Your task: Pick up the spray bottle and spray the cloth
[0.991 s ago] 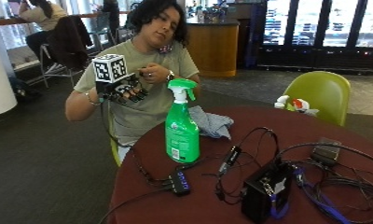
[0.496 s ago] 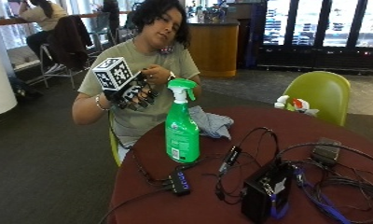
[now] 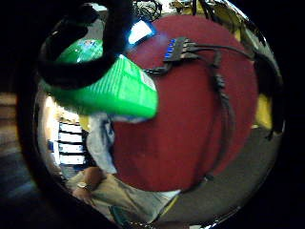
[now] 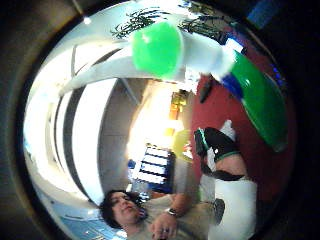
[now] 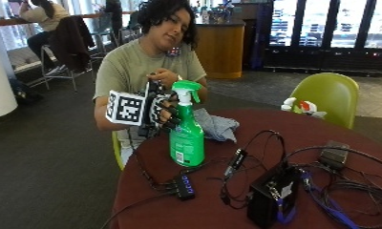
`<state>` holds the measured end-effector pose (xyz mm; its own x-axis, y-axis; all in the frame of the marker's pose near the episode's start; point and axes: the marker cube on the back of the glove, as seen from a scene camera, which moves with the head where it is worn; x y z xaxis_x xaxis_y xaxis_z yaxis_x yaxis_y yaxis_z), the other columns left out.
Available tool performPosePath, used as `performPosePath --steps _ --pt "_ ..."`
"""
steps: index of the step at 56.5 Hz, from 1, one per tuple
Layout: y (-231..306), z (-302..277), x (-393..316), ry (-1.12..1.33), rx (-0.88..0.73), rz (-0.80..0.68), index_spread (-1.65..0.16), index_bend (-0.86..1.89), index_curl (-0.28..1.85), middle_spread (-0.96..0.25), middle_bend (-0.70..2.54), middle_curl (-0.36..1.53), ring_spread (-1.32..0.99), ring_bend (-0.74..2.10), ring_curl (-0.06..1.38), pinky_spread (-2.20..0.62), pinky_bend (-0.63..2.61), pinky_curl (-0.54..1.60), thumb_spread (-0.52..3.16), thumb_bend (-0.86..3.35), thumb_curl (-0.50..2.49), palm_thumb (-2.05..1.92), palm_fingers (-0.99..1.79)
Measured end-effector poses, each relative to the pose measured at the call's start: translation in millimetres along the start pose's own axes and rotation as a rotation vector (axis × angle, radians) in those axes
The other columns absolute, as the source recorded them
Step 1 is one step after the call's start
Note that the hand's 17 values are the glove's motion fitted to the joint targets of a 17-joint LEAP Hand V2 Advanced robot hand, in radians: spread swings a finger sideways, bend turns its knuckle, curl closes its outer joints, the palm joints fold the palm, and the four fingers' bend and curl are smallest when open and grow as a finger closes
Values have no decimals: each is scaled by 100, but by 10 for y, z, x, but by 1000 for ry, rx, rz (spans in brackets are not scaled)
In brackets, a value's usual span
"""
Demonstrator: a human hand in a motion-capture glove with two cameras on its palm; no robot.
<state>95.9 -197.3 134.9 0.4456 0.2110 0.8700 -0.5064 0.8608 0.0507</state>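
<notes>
Bottle (image 5: 186, 138) upright, nozzle twd glove (image 5: 160, 110)

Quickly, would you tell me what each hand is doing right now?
Right hand: at the spray bottle's neck; grip cannot be told.
Bare left hand: raised, holding nothing visible.

**Count on the bench**

One green spray bottle (image 5: 186, 138). One grey-blue cloth (image 5: 217, 125). One round red bench (image 5: 344, 143). One black box (image 5: 270, 195) among the cables. One small hub (image 5: 183, 185) with blue ports. One green chair (image 5: 327, 95) behind. One gloved hand (image 5: 162, 109), one bare hand (image 5: 164, 76).
</notes>
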Motion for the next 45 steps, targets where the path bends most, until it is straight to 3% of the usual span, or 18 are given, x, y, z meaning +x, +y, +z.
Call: performPosePath --steps 21,27,34,41,45 --pt "-668 258 -51 -63 72 12 -22 12 22 5 27 37 -4 41 35 12 28 34 91 -3 46 81 50" --pt "-788 284 -63 -50 56 43 -19 11 22 4 25 36 -6 51 37 9 25 33 90 -3 46 81 63" --pt "-786 249 -132 -84 62 85 -19 21 27 -1 32 39 -10 56 38 3 17 31 91 -1 46 84 106" --pt "-589 95 -306 -179 139 -29 -21 28 36 -8 45 45 -11 47 40 -5 21 34 81 3 52 100 127" --pt "-554 -57 -465 -207 262 -72 -21 26 38 -9 49 48 -12 48 41 -9 25 35 74 2 55 105 128"
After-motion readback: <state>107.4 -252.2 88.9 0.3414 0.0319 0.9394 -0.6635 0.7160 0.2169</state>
